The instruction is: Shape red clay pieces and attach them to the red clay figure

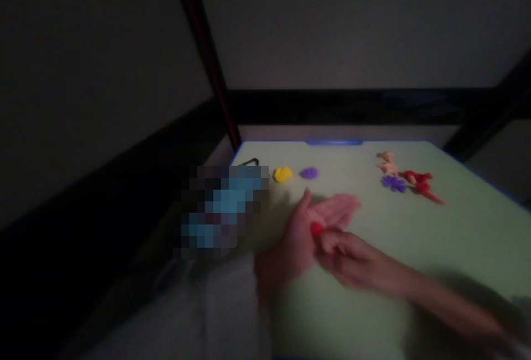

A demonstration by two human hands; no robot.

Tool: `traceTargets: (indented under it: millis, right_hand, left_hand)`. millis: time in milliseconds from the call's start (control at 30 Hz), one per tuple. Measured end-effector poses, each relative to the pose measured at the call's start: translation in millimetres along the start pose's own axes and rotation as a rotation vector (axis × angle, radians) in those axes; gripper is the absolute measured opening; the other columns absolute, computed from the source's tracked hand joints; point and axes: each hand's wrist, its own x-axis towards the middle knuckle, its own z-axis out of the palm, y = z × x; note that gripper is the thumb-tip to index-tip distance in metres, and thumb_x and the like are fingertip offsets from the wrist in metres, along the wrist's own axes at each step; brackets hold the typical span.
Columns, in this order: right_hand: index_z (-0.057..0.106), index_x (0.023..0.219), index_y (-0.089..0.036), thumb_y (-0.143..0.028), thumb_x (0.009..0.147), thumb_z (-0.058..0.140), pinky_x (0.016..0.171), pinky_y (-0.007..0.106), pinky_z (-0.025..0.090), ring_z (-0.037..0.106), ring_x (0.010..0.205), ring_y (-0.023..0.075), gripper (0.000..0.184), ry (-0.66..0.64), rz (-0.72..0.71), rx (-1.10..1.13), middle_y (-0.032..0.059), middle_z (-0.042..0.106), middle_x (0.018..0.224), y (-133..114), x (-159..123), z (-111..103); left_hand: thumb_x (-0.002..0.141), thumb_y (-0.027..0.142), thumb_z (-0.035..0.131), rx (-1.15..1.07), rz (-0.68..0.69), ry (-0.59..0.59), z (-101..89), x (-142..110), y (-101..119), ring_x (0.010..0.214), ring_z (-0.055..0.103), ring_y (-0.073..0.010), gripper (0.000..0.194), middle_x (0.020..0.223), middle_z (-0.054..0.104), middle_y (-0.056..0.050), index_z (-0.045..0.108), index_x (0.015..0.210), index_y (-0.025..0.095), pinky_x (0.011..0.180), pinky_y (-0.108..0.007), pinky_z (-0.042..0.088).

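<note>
My left hand is held palm up above the table, its fingers stretched out and its thumb raised. A small red lump of modelling clay is against the palm, partly covered by fingers. My right hand is closed, with its fingertips pinching the red lump. Beyond the hands lie a yellow lump of clay and a purple lump of clay, apart from each other.
The pale green table has a blue edge. At its right side lie a purple flower-like shape, red shapes and light orange shapes. A phone-like object with a pixelated surface is at the left edge.
</note>
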Motion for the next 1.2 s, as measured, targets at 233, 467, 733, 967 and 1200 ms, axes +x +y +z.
traceTargets:
  millis: [233, 467, 733, 967, 1200]
  right_hand:
    - [0.028, 0.063, -0.02, -0.027, 0.086, 0.051, 0.041, 0.017, 0.022, 0.027, 0.049, 0.0036, 0.033, 0.044, -0.021, -0.11, -0.0081, 0.031, 0.057, 1.0, -1.5, 0.8]
    - [0.032, 0.069, -0.02, -0.04, 0.09, 0.043, 0.037, 0.017, 0.017, 0.026, 0.042, 0.0032, 0.031, 0.042, 0.019, 0.022, -0.0091, 0.031, 0.053, 6.4, -1.4, 5.4]
    - [0.038, 0.072, -0.018, -0.044, 0.09, 0.04, 0.043, 0.018, 0.024, 0.03, 0.048, 0.0039, 0.031, 0.083, 0.031, -0.067, -0.0067, 0.037, 0.057, 11.6, -2.4, 8.4]
    - [0.044, 0.077, -0.016, -0.045, 0.088, 0.044, 0.043, 0.017, 0.025, 0.032, 0.05, 0.0037, 0.031, 0.057, 0.044, -0.041, -0.0053, 0.041, 0.06, 12.0, -4.1, 8.0]
    - [0.044, 0.074, -0.016, -0.034, 0.083, 0.044, 0.029, 0.013, 0.024, 0.033, 0.036, 0.0019, 0.02, 0.024, 0.1, -0.002, -0.0064, 0.043, 0.055, 2.1, -2.9, 3.4]
  left_hand:
    - [0.086, 0.051, 0.022, 0.08, 0.019, -0.011, 4.0, -5.3, 2.1, 0.125, 0.041, -0.0255, 0.063, 0.12, 0.058, -0.019, 0.058, 0.109, 0.006, 0.109, -0.038, 0.018]
    - [0.084, 0.054, 0.024, 0.243, 0.088, -0.05, 2.7, -10.0, 0.7, 0.117, 0.049, -0.0262, 0.061, 0.112, 0.063, -0.016, 0.065, 0.095, 0.009, 0.106, -0.039, 0.024]
    - [0.086, 0.053, 0.016, 0.47, 0.147, -0.103, -9.7, -10.4, -8.2, 0.108, 0.056, -0.0277, 0.07, 0.108, 0.066, -0.015, 0.068, 0.098, 0.009, 0.098, -0.043, 0.034]
    - [0.087, 0.052, 0.015, 0.593, 0.086, -0.149, -9.8, -18.6, -12.3, 0.111, 0.054, -0.0253, 0.068, 0.115, 0.063, -0.011, 0.063, 0.11, 0.01, 0.094, -0.039, 0.039]
    - [0.083, 0.056, 0.025, 0.507, 0.016, -0.117, -9.5, -19.6, -13.8, 0.105, 0.058, -0.0272, 0.062, 0.115, 0.063, -0.01, 0.067, 0.101, 0.014, 0.087, -0.043, 0.044]
